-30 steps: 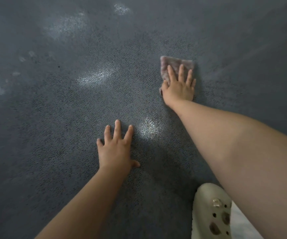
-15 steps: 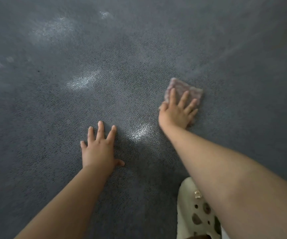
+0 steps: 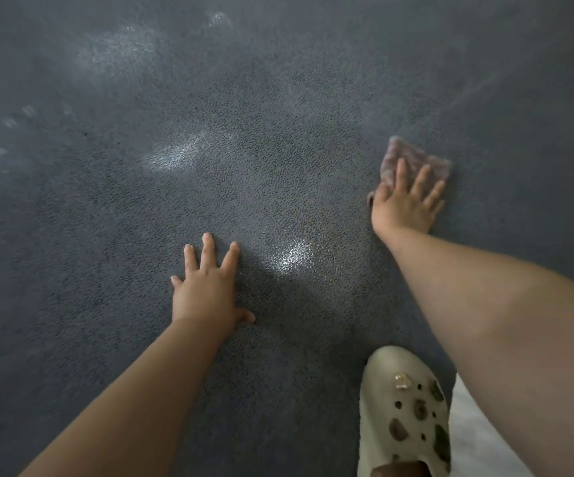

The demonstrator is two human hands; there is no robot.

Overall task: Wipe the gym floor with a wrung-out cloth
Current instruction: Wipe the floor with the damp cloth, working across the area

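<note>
A small pinkish-grey cloth (image 3: 413,156) lies flat on the dark grey speckled gym floor (image 3: 244,139), right of centre. My right hand (image 3: 406,201) presses on it with straight, spread fingers, covering its near half. My left hand (image 3: 206,287) rests flat on the bare floor nearer to me, fingers spread, holding nothing. Both forearms reach in from the bottom of the view.
A pale green clog (image 3: 404,414) with dark charms is on my foot at the bottom right. Bright light reflections (image 3: 296,253) shine on the floor between my hands, with more further out on the left. A white surface (image 3: 478,438) shows at the bottom right corner.
My right hand has dragged the cloth toward me and then out to the right. My left hand has stayed planted on the floor.
</note>
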